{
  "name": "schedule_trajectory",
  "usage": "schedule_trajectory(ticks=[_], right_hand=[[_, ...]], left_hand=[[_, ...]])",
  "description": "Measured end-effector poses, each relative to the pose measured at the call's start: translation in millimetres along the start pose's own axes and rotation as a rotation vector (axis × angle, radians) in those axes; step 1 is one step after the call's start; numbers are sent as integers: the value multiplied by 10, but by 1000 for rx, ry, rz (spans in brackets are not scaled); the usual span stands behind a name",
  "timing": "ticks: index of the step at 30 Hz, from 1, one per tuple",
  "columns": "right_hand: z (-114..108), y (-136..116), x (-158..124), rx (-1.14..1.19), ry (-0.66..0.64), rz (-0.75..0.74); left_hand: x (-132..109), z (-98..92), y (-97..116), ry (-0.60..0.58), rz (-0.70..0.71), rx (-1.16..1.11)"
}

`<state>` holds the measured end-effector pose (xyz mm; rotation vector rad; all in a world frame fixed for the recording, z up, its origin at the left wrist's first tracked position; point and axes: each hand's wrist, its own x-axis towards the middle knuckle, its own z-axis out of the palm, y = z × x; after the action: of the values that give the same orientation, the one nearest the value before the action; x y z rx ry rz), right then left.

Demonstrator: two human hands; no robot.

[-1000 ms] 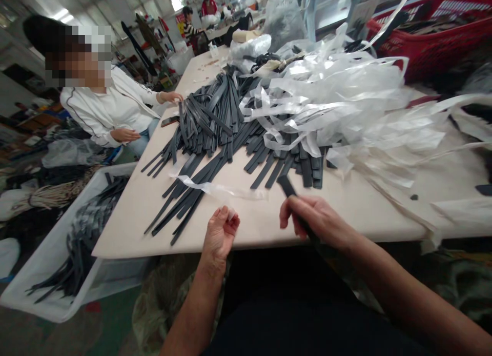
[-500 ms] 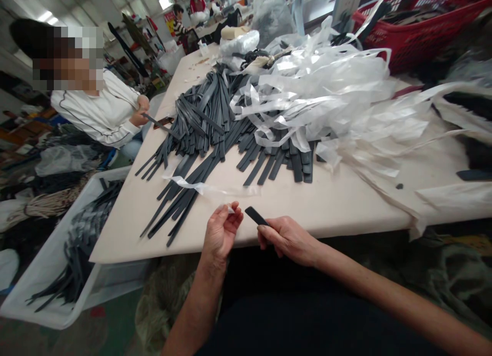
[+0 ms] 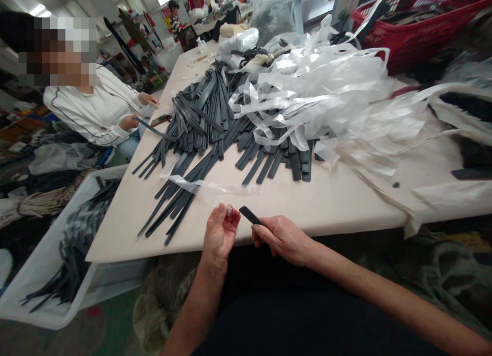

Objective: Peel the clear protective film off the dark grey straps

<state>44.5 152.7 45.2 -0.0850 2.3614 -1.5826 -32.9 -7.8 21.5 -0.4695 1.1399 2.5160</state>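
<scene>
At the table's near edge, my left hand [image 3: 222,232] is closed, thumb against fingers, on the end of a clear plastic film strip [image 3: 209,188]. The film trails from it over the tabletop and across several dark grey straps. Just to the right, my right hand [image 3: 282,236] grips a dark grey strap [image 3: 250,215]. One rounded end of it sticks out toward my left fingers, a small gap apart; its rest is hidden by the hand. Beyond both hands a heap of similar flat straps [image 3: 198,115] covers the table [image 3: 330,202].
Crumpled clear film strips [image 3: 319,89] lie piled over the straps. A white bin [image 3: 82,289] of straps stands left of the table. A red plastic basket [image 3: 418,43] is at the back right. At the left, a co-worker in a white top [image 3: 88,107] holds a strap.
The view has shifted slightly. Film now shows more plainly running into my left hand, while both hands keep nearly the same pose. The co-worker's hands have moved apart.
</scene>
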Motion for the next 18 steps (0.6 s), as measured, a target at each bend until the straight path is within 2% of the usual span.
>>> schedule_trajectory(ticks=[4, 18], right_hand=[[20, -45, 27, -51, 9, -3], [41, -97, 116, -271, 11, 56]], left_hand=[[-20, 24, 8, 48, -4, 21], [-38, 35, -12, 54, -50, -6]])
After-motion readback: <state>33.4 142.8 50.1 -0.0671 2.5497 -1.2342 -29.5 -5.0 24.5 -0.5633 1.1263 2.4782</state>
